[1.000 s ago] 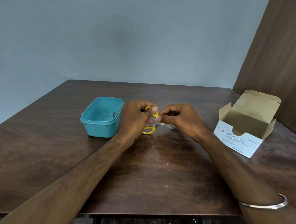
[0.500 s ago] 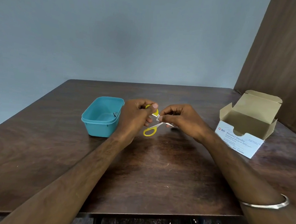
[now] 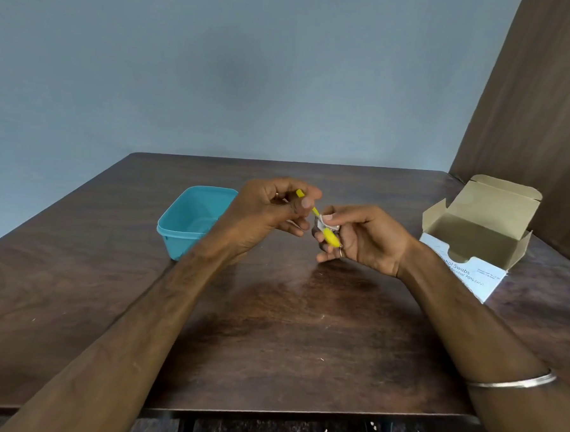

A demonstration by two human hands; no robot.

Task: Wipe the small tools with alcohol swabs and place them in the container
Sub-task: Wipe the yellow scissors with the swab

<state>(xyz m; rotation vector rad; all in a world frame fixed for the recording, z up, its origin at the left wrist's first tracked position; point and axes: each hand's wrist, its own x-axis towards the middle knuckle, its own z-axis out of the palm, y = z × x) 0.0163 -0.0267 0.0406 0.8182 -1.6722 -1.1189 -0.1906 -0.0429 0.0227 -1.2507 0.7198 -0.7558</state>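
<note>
Small yellow-handled scissors (image 3: 329, 237) are held above the middle of the table, blurred, between both hands. My left hand (image 3: 270, 211) pinches one yellow handle loop at its top. My right hand (image 3: 365, 240) has turned palm up and holds a white alcohol swab (image 3: 326, 220) pressed by the thumb against the scissors, with the other yellow loop lying in its fingers. The blades are hidden by the swab and fingers. A teal plastic container (image 3: 180, 225) stands just left of my left hand.
An open cardboard box of alcohol swabs (image 3: 474, 239) stands at the right on the dark wooden table (image 3: 271, 330). A brown panel rises behind it. A metal bangle (image 3: 512, 381) sits on my right wrist.
Both hands lifted slightly. My right hand rolled palm up and the scissors swung round, one yellow loop now lying in its fingers. The swab stays pressed on the scissors.
</note>
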